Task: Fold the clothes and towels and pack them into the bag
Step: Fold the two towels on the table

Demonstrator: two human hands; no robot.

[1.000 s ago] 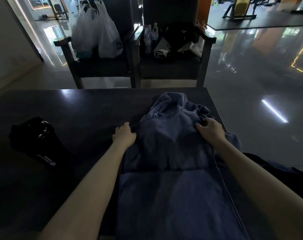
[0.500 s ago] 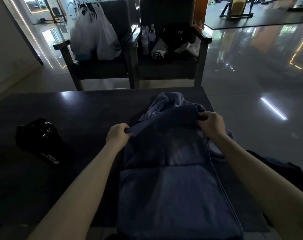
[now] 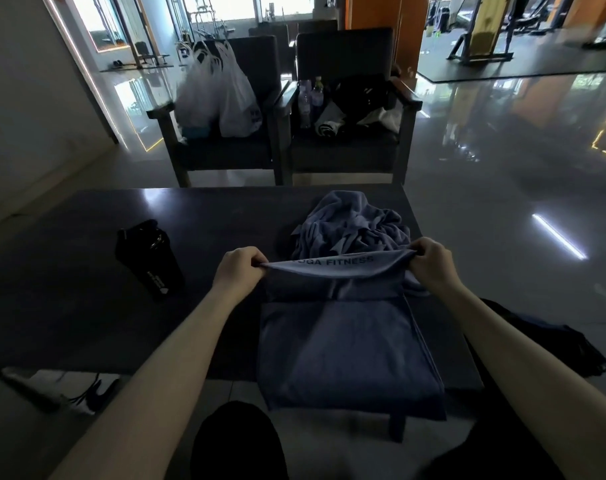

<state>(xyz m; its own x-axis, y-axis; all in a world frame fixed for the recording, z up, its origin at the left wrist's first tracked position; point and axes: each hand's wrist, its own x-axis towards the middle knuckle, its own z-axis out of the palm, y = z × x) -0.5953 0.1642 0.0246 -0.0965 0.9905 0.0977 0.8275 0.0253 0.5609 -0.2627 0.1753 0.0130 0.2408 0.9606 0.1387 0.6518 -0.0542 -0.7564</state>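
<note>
- A blue towel lies on the near right part of a dark table. Its near end hangs over the table's front edge.
- The towel's far edge is lifted off the surface and stretched taut. A pale band along it shows the printed word "FITNESS".
- The left hand pinches the left corner of that raised edge, fingers curled around the cloth.
- The right hand pinches the right corner in the same way. Both forearms reach in from the bottom of the view.
- Just behind the raised edge, a crumpled heap of blue cloth sits on the table, touching the towel.
- To the left and well apart from the towel, a black shaker bottle lies on its side.
- At the table's right edge, a dark piece of fabric lies partly behind the right forearm. Whether it is a garment or a bag cannot be told.
- Beyond the table stand two dark armchairs side by side.
- The left chair holds white plastic bags. What is in them cannot be seen.
- The right chair holds plastic bottles and a jumble of dark and white items.
- Below the table's near left edge, a shoe rests on the floor.
</note>
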